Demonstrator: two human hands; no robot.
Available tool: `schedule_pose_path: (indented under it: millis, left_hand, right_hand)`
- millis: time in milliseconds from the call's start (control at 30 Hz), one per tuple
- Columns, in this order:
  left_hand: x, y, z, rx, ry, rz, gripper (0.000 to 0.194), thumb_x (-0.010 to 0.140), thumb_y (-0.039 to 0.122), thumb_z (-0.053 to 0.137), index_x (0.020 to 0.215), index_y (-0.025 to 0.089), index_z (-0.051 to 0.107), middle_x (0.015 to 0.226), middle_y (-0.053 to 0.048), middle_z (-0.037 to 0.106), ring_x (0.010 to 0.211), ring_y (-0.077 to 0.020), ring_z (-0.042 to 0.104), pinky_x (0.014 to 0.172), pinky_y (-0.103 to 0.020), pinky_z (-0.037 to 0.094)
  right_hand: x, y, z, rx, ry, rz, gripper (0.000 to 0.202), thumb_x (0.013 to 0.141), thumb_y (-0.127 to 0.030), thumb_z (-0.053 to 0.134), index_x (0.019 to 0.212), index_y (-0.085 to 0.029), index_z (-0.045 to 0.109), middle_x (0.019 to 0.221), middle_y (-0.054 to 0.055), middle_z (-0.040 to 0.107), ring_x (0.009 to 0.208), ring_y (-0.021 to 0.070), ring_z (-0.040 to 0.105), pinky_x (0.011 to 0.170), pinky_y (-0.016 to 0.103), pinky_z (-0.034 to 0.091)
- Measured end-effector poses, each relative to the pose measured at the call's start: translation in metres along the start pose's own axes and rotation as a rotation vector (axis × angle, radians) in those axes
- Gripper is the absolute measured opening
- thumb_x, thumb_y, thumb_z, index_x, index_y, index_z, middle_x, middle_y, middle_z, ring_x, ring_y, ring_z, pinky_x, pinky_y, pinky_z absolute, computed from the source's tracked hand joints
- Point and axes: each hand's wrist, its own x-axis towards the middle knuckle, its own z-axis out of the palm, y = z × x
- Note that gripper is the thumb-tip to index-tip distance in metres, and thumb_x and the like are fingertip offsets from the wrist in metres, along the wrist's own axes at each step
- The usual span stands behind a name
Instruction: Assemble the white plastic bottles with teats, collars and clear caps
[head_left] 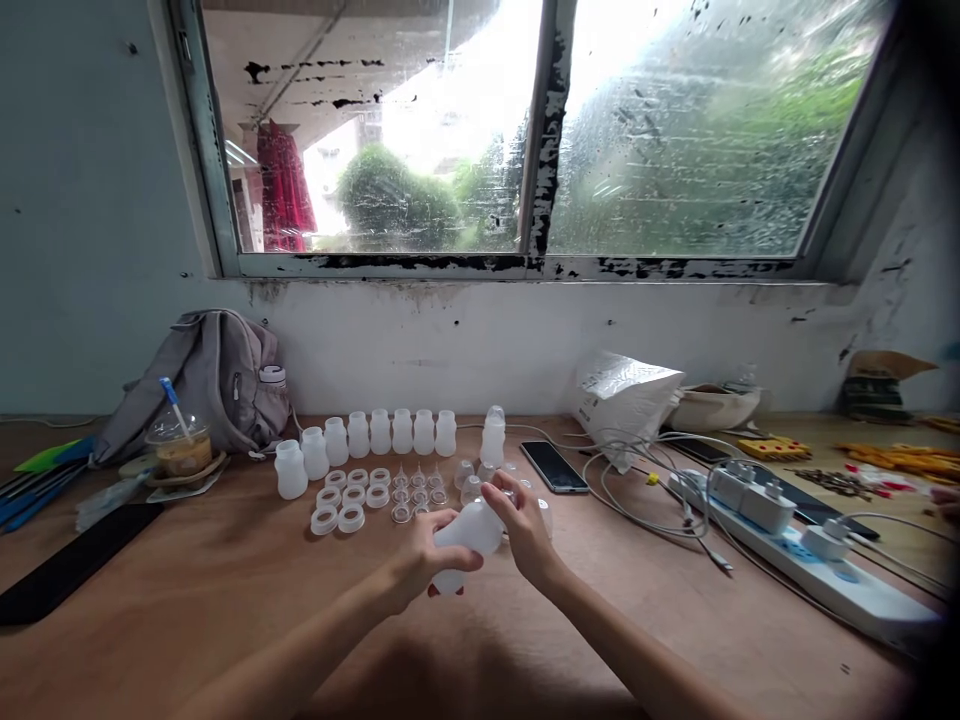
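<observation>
A white translucent bottle [471, 532] is tilted between my hands at the middle of the table. My left hand [429, 560] is wrapped round its body. At its top end, the fingers of my right hand [527, 520] are closed on the bottle's upper part, whose details they hide. Behind my hands stand several open bottles [380, 433] in a curved row. In front of that row lie several white rings [350, 518] and clear teats [418, 496]. One assembled bottle [493, 436] stands upright behind my right hand, near several clear caps [471, 488].
A phone [553, 467] lies right of the caps, with tangled cables [637, 520] and a power strip [810, 570] farther right. At left are a backpack [217, 385], a drink cup [180, 450] and a black case [71, 565]. Another person's hand [946, 502] shows at the right edge.
</observation>
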Motion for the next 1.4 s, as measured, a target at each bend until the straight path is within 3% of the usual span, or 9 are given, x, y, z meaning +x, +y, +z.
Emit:
schedule_pose_path:
  millis: [200,300,400,533,700,833,1067,1267,1400]
  left_hand:
    - [0.005,-0.005,0.005,-0.566,-0.305,-0.228,0.047,0.066,0.046,0.044,0.092,0.009,0.056,0.065,-0.003,0.052,0.038,-0.0078,0.047,0.031,-0.018,0.018]
    - [0.008,-0.011,0.001,-0.674,-0.335,-0.194,0.049,0.067,0.048,0.044,0.094,0.008,0.055,0.063,-0.001,0.049,0.035,-0.0057,0.043,0.031,-0.018,0.015]
    - [0.009,-0.013,-0.011,-0.731,-0.295,-0.112,0.052,0.067,0.053,0.044,0.095,0.010,0.053,0.061,0.001,0.046,0.033,-0.0035,0.036,0.031,-0.018,0.014]
    - [0.007,-0.015,-0.027,-0.689,-0.237,-0.002,0.052,0.069,0.050,0.043,0.100,0.010,0.050,0.061,0.000,0.047,0.033,-0.0043,0.036,0.032,-0.020,0.015]
    - [0.011,-0.027,-0.037,-0.514,-0.248,-0.066,0.047,0.068,0.042,0.044,0.100,0.007,0.052,0.063,-0.004,0.053,0.033,-0.0077,0.045,0.031,-0.020,0.014]
    - [0.017,-0.034,-0.042,-0.472,-0.222,-0.096,0.044,0.069,0.036,0.044,0.100,0.006,0.053,0.063,-0.005,0.055,0.034,-0.0095,0.048,0.030,-0.020,0.017]
    - [0.019,-0.033,-0.044,-0.437,-0.261,-0.097,0.038,0.070,0.032,0.045,0.095,0.006,0.055,0.062,-0.005,0.056,0.033,-0.0100,0.049,0.026,-0.019,0.016]
    - [0.018,-0.033,-0.042,-0.455,-0.228,-0.109,0.037,0.072,0.035,0.046,0.098,0.009,0.053,0.066,-0.005,0.056,0.037,-0.0103,0.051,0.030,-0.019,0.020]
    - [0.016,-0.033,-0.041,-0.510,-0.218,-0.163,0.050,0.077,0.050,0.039,0.101,0.008,0.053,0.066,-0.006,0.057,0.037,-0.0097,0.048,0.031,-0.019,0.019]
  right_hand:
    - [0.001,-0.008,-0.008,0.129,-0.152,0.012,0.030,0.079,-0.047,0.042,0.065,-0.020,0.038,0.051,-0.005,0.037,0.038,0.0080,0.037,0.034,0.020,0.027]
    - [0.008,0.003,-0.015,0.068,-0.208,-0.082,0.031,0.077,-0.050,0.043,0.079,-0.019,0.045,0.058,-0.003,0.042,0.044,0.0089,0.040,0.038,0.020,0.031]
    - [0.017,0.021,-0.019,-0.098,-0.213,-0.152,0.033,0.076,-0.049,0.047,0.091,-0.019,0.048,0.057,-0.005,0.038,0.049,0.0093,0.037,0.044,0.021,0.031]
    - [0.021,0.033,-0.017,-0.168,-0.214,-0.122,0.027,0.077,-0.045,0.048,0.088,-0.019,0.049,0.052,-0.006,0.034,0.047,0.0091,0.033,0.044,0.021,0.028]
    - [0.019,0.022,-0.010,0.107,-0.178,-0.014,0.027,0.082,-0.045,0.040,0.079,-0.019,0.048,0.052,-0.006,0.033,0.042,0.0075,0.031,0.040,0.020,0.025]
    - [0.022,0.019,-0.012,0.122,-0.123,0.008,0.027,0.077,-0.043,0.050,0.068,-0.018,0.048,0.052,-0.005,0.037,0.042,0.0066,0.032,0.038,0.020,0.024]
    - [0.025,0.017,-0.019,0.155,-0.145,0.027,0.024,0.075,-0.038,0.054,0.068,-0.016,0.050,0.048,-0.005,0.041,0.040,0.0066,0.036,0.039,0.020,0.027]
    - [0.024,0.017,-0.016,0.266,-0.118,0.043,0.020,0.074,-0.035,0.056,0.071,-0.016,0.054,0.051,-0.004,0.045,0.042,0.0079,0.042,0.041,0.021,0.033]
    - [0.027,0.022,-0.017,0.379,-0.038,0.078,0.018,0.074,-0.034,0.055,0.073,-0.017,0.055,0.055,-0.004,0.047,0.045,0.0082,0.044,0.043,0.021,0.038]
